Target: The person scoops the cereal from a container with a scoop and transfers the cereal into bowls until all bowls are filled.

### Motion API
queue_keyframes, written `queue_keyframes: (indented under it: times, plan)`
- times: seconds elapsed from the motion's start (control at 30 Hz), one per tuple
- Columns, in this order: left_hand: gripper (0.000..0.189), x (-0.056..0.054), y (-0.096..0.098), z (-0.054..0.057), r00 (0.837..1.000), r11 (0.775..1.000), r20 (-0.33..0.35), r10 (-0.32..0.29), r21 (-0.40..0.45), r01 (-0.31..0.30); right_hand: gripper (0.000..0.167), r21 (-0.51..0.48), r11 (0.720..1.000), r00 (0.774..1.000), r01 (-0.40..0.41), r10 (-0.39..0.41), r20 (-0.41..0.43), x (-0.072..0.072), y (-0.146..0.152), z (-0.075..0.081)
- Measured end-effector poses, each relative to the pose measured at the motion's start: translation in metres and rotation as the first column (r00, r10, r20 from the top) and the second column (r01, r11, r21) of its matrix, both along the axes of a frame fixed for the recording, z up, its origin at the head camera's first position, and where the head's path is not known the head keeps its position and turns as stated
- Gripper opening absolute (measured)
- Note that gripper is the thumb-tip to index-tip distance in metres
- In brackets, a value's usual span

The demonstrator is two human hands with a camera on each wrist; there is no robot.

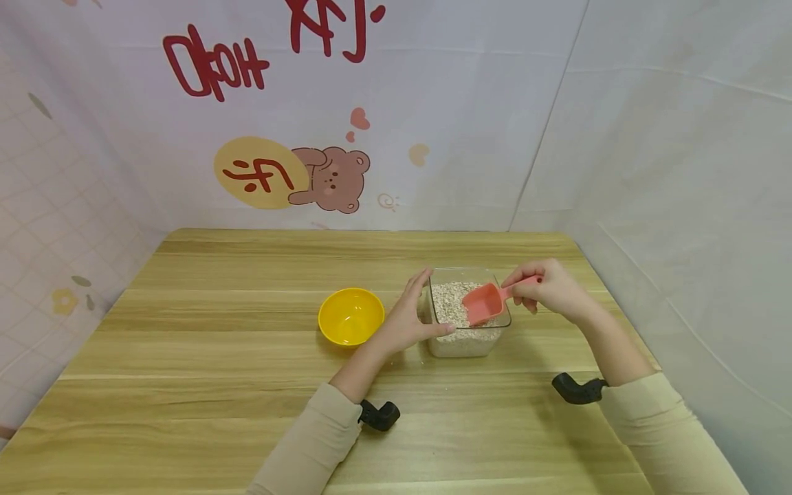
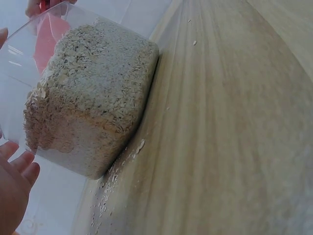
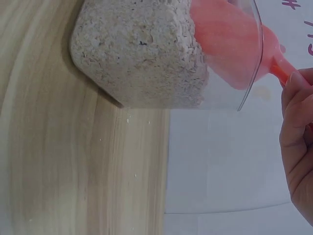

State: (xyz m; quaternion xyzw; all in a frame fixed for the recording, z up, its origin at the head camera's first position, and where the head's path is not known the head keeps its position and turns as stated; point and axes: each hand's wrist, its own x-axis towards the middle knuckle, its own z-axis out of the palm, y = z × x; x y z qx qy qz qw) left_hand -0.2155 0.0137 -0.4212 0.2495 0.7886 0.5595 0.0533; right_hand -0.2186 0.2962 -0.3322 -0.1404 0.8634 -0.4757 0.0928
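A clear square container of rolled oats stands on the table. My left hand holds it from the left, thumb along the front rim and fingers toward the back corner. In the left wrist view, fingertips rest at the clear wall. My right hand pinches the handle of a pink scoop over the right rim. The scoop's bowl is down among the oats, and its front edge meets them. Through the wall, the right wrist view shows the scoop tilted against the oats.
A yellow bowl sits left of the container, close to my left forearm. Stray oat flakes lie on the wooden table beside the container. Printed cloth walls rise behind the table and at both sides.
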Motion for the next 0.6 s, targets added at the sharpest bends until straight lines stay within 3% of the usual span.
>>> queue_keyframes:
  times: [0.6]
  plan:
    - [0.103,-0.002,0.002,-0.005,1.000,0.998,0.027,0.008,0.068,-0.010,0.011,-0.101,0.993,0.998,0.059,-0.060,-0.010,0.004,-0.006,-0.016]
